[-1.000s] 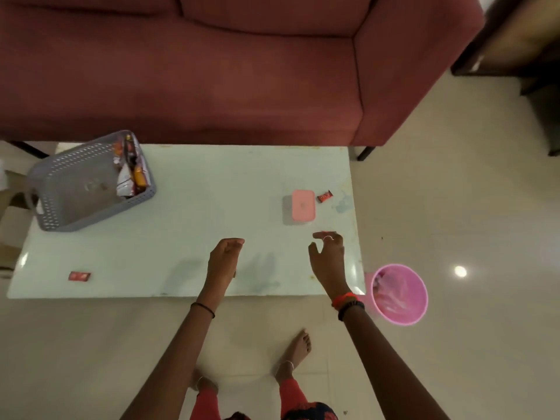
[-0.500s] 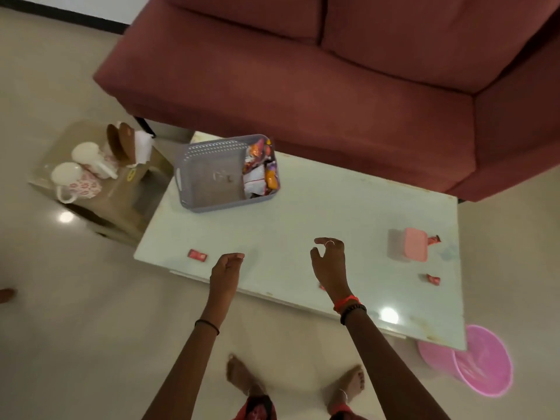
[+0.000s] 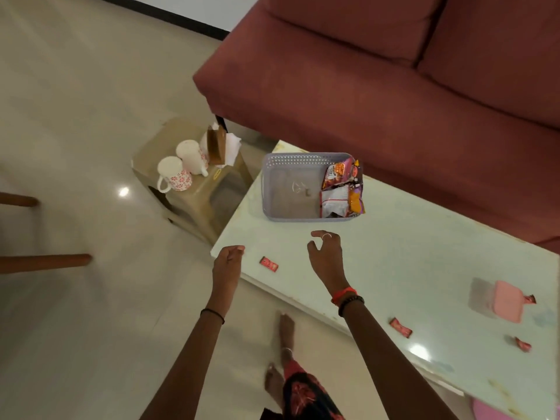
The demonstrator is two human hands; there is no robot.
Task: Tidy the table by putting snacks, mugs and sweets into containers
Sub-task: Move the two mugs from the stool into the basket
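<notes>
The left hand (image 3: 228, 262) hangs loosely curled over the table (image 3: 394, 253) corner, seemingly empty. Just right of it a red sweet (image 3: 268, 264) lies flat on the tabletop. It looks light, with a crinkly, slippery wrapper, and is best pinched across its narrow middle. The right hand (image 3: 325, 256) hovers beside it, fingers spread, curved and holding nothing.

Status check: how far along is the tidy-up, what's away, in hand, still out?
Done: snack packets sit in the grey basket. In hand: nothing; the left hand and right hand hover empty beside one red sweet. Left: that sweet, three more sweets near the pink box, and two mugs on the stool off the table's end.
</notes>
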